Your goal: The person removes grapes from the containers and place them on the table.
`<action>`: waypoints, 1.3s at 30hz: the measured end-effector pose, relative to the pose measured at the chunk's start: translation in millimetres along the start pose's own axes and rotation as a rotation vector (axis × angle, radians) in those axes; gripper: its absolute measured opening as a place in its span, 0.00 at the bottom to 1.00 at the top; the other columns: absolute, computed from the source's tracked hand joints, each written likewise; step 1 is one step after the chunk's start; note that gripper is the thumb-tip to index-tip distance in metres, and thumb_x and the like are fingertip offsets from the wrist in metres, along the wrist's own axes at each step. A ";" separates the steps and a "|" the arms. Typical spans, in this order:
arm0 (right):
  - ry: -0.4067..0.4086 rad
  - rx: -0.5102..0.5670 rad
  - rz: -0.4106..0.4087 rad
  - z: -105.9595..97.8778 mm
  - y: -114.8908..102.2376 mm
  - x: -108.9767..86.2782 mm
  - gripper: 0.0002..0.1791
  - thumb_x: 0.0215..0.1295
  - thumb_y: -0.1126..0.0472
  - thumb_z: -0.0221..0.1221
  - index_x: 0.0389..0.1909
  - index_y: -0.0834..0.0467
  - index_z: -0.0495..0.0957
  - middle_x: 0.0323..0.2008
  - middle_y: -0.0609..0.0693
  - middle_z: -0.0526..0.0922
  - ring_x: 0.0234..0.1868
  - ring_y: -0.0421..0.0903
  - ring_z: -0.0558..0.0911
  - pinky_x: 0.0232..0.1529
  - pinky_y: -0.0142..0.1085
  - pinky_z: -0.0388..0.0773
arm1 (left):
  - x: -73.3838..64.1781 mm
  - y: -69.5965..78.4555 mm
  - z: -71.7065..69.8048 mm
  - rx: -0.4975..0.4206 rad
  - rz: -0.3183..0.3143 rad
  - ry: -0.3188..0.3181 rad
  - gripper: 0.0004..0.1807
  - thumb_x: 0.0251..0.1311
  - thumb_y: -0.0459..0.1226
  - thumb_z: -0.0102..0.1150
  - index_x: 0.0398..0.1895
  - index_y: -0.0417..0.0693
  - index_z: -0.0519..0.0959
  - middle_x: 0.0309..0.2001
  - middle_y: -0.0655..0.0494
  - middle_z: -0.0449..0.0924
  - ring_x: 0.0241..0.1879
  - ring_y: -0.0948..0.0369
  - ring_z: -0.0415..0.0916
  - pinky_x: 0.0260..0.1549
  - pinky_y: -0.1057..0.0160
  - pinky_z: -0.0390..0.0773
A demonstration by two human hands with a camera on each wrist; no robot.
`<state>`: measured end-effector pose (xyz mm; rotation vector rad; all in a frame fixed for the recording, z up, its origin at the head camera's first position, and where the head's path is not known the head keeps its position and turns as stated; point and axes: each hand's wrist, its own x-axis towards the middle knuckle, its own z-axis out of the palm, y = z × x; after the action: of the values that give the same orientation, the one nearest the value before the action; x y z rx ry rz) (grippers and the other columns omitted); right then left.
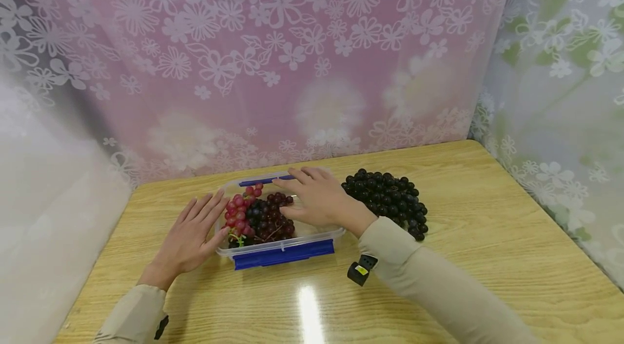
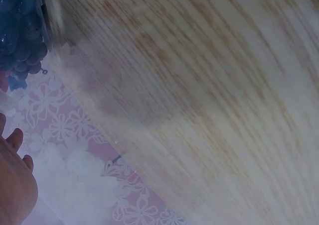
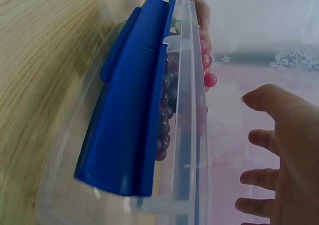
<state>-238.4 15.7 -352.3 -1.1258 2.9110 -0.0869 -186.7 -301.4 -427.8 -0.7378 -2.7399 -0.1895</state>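
Observation:
A clear plastic box [image 1: 312, 237] with blue latches holds red grapes [image 1: 237, 213], and beside them lie dark purple grapes [image 1: 273, 219]. My left hand [image 1: 192, 238] lies along the box's left side with straight fingers, fingertips right at the rim. Over the right part of the box, my right hand [image 1: 317, 200] spreads its fingers, holding nothing. In the right wrist view that hand [image 3: 294, 155] appears beside the box, its fingers apart and slightly bent. A large bunch of black grapes [image 1: 385, 195] lies on the table just right of the box, partly behind my right wrist.
The box's near blue latch [image 1: 287, 254] hangs folded outward toward me. Under everything is a wood-grain table [image 1: 487, 257], its back edge against a pink floral curtain [image 1: 273, 89]. Pale floral cloth [image 1: 560, 116] borders the right side.

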 end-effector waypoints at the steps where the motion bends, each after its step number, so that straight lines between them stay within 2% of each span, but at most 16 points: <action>1: -0.007 -0.002 -0.002 -0.4 -1.9 2.6 0.35 0.68 0.31 0.39 0.75 0.35 0.49 0.74 0.49 0.50 0.71 0.53 0.54 0.68 0.53 0.53 | 0.0 0.0 -0.4 -0.001 0.000 0.000 0.35 0.68 0.53 0.46 0.73 0.45 0.59 0.73 0.49 0.51 0.70 0.46 0.50 0.69 0.49 0.41; 10: -0.073 0.029 -0.007 -0.7 -16.5 22.5 0.36 0.68 0.32 0.41 0.75 0.36 0.50 0.74 0.51 0.51 0.71 0.56 0.54 0.67 0.56 0.54 | 0.2 0.4 -0.8 0.001 -0.005 -0.001 0.36 0.68 0.54 0.46 0.73 0.44 0.59 0.73 0.49 0.52 0.70 0.46 0.50 0.69 0.48 0.41; 17: -0.128 0.043 0.007 3.7 -19.7 26.8 0.35 0.69 0.33 0.43 0.75 0.37 0.51 0.73 0.51 0.53 0.71 0.55 0.54 0.68 0.53 0.53 | 0.4 -0.2 -0.3 0.000 -0.005 -0.002 0.35 0.68 0.54 0.46 0.73 0.45 0.59 0.74 0.49 0.51 0.70 0.46 0.49 0.69 0.49 0.41; 24: -0.178 0.013 0.026 11.8 -20.7 29.8 0.37 0.69 0.34 0.45 0.75 0.39 0.49 0.70 0.50 0.60 0.69 0.54 0.60 0.66 0.51 0.58 | 0.5 0.2 0.3 0.001 -0.008 -0.011 0.36 0.69 0.54 0.45 0.73 0.45 0.58 0.74 0.50 0.50 0.70 0.47 0.49 0.69 0.50 0.40; 31: -0.240 0.026 0.065 18.5 -23.9 31.7 0.37 0.69 0.33 0.43 0.75 0.35 0.46 0.72 0.47 0.55 0.71 0.55 0.56 0.65 0.56 0.57 | 0.8 0.7 -0.1 0.003 -0.013 -0.017 0.35 0.69 0.54 0.45 0.73 0.46 0.58 0.74 0.50 0.51 0.70 0.47 0.49 0.69 0.49 0.41; 39: -0.312 0.073 0.094 25.5 -28.3 35.6 0.32 0.70 0.36 0.43 0.73 0.39 0.57 0.70 0.49 0.61 0.70 0.53 0.59 0.67 0.51 0.57 | 1.4 0.9 -0.2 0.005 -0.012 -0.014 0.35 0.69 0.54 0.45 0.73 0.45 0.59 0.73 0.49 0.51 0.70 0.47 0.50 0.69 0.48 0.42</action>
<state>-244.8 -30.4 -375.9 -0.8977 2.6550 -0.0139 -187.3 -300.0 -427.1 -0.7249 -2.7577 -0.1803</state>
